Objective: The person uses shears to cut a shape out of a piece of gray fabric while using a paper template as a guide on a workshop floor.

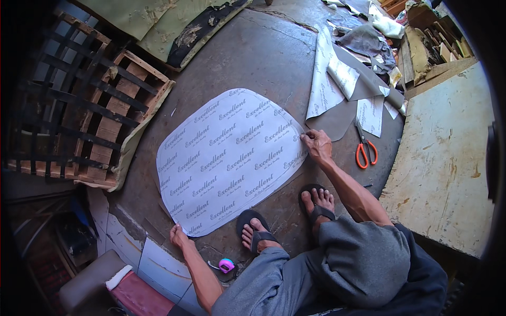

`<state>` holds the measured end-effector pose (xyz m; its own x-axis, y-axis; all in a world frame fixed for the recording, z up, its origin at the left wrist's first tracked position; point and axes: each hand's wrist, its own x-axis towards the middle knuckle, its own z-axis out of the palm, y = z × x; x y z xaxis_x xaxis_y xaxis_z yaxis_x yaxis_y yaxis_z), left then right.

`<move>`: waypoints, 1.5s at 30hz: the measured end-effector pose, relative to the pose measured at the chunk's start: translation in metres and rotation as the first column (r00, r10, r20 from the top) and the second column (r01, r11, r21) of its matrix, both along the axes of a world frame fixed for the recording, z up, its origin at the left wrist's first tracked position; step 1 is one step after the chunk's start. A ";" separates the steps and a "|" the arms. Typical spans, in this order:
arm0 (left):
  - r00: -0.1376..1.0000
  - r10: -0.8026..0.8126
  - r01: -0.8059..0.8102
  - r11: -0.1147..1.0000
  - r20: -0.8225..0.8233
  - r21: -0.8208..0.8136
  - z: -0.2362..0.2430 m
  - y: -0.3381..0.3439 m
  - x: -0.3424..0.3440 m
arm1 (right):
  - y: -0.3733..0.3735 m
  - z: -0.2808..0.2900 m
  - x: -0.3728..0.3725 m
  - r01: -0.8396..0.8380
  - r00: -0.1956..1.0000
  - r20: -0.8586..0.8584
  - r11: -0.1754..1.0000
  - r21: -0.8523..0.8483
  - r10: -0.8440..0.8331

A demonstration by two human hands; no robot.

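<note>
A large white sheet of covering material (232, 163), cut to a rounded shape and printed all over in grey, lies flat on the floor. A thin drawn line runs along inside its right edge, and a darker layer peeks out beneath its lower-left edge. My left hand (179, 235) pinches the sheet's near-left corner. At the right edge my right hand (318, 145) has its thumb and fingers closed on the sheet's border. Orange-handled scissors (363, 150) lie to the right of that hand. A pink and purple tape measure (226, 265) rests beside my left forearm.
Folded grey and white material offcuts (342, 79) lie beyond my right hand. A wooden frame with black webbing (100, 105) stands at left. A pale board (437, 163) borders the right side. My sandalled feet (258, 231) stand at the sheet's near edge.
</note>
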<state>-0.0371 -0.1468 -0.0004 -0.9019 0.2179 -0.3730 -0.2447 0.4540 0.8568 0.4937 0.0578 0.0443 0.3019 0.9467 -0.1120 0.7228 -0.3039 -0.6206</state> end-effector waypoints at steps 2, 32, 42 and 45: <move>1.000 0.002 -0.002 1.000 -0.001 0.021 -0.002 -0.005 -0.002 | -0.001 0.000 -0.001 -0.025 1.000 0.004 1.000 0.005 0.025; 0.962 -0.235 0.250 0.963 0.138 -0.102 0.003 -0.022 -0.028 | 0.034 0.007 0.010 -0.074 0.992 -0.119 0.951 -0.301 0.039; 0.946 -0.312 0.321 0.941 0.092 -0.106 0.001 -0.001 0.000 | 0.021 0.011 0.044 -0.009 0.991 -0.128 0.937 -0.349 -0.039; 0.941 -0.317 0.322 0.946 0.118 -0.032 0.002 0.002 0.017 | 0.009 0.016 0.053 0.035 0.996 -0.061 0.939 -0.342 -0.059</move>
